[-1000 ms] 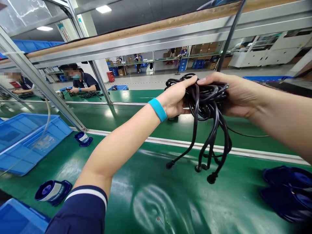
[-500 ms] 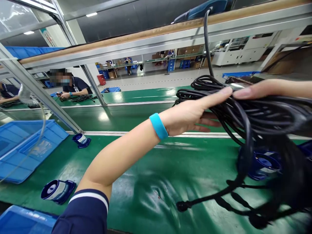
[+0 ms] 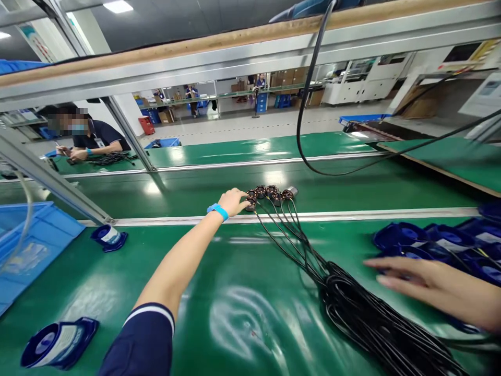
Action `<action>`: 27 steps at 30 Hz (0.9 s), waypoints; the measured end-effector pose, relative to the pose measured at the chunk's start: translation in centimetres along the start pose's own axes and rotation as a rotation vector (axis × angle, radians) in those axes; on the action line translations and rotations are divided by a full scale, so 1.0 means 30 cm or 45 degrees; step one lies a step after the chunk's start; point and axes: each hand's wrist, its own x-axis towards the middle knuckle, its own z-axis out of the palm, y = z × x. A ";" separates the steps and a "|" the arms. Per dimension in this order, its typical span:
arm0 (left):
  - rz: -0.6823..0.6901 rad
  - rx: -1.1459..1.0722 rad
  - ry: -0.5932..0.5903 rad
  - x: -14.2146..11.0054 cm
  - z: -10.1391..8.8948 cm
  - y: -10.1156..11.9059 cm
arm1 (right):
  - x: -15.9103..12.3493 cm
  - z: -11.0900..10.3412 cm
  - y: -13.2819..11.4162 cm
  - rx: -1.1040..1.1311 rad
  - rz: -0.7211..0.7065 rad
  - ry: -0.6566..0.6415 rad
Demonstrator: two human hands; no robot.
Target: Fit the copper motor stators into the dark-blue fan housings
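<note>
My left hand (image 3: 234,202), with a turquoise band at the wrist, reaches to the far side of the green work surface. Its thumb and fingertips close on the leftmost of several small round wire-wound motor stators (image 3: 271,191). From these, thin black leads run toward me into a thick bundle of coiled black cables (image 3: 376,318), lying at front right. My right hand (image 3: 426,284) hovers, fingers stretched out and holding nothing visible, just right of the bundle. Behind and beneath it stand several dark blue plastic housings (image 3: 403,235), partly hidden by the hand.
Two more blue housings, one near (image 3: 58,342) and one farther (image 3: 108,237), stand at left beside a light blue bin (image 3: 35,250). An aluminium frame with a shelf (image 3: 235,57) crosses overhead. A black cable (image 3: 301,120) hangs from it. A masked co-worker (image 3: 94,136) sits beyond.
The black cable bundle, held up between both hands before, now lies on the green surface. My left hand has moved away to the stators; the right has let go and lowered.
</note>
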 end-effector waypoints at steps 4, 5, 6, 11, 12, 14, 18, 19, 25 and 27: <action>-0.037 0.156 -0.055 0.164 0.061 -0.006 | 0.411 -0.046 -0.148 -0.240 -0.023 0.054; -0.036 0.189 -0.101 0.204 0.072 0.005 | 0.518 -0.036 -0.190 -0.283 -0.033 0.069; -0.038 0.220 -0.154 0.242 0.082 0.017 | 0.621 -0.017 -0.229 -0.319 -0.045 0.083; -0.085 0.347 -0.344 0.384 0.111 0.061 | 1.008 0.122 -0.323 -0.554 -0.007 0.054; -0.079 0.365 -0.336 0.394 0.111 0.065 | 1.055 0.142 -0.324 -0.589 0.008 0.021; -0.038 0.390 -0.281 0.388 0.100 0.069 | 1.117 0.167 -0.315 -0.631 0.038 -0.056; 0.048 0.421 -0.154 0.231 0.030 0.053 | 1.152 0.185 -0.277 -0.618 0.102 -0.114; 0.055 0.428 -0.136 0.159 0.007 0.047 | 1.150 0.188 -0.269 -0.603 0.119 -0.092; -0.097 0.410 -0.244 -0.395 -0.028 0.013 | 1.081 0.200 -0.333 -0.497 0.064 0.135; -0.216 0.332 -0.316 -0.541 0.001 -0.002 | 1.033 0.208 -0.415 -0.445 -0.118 0.199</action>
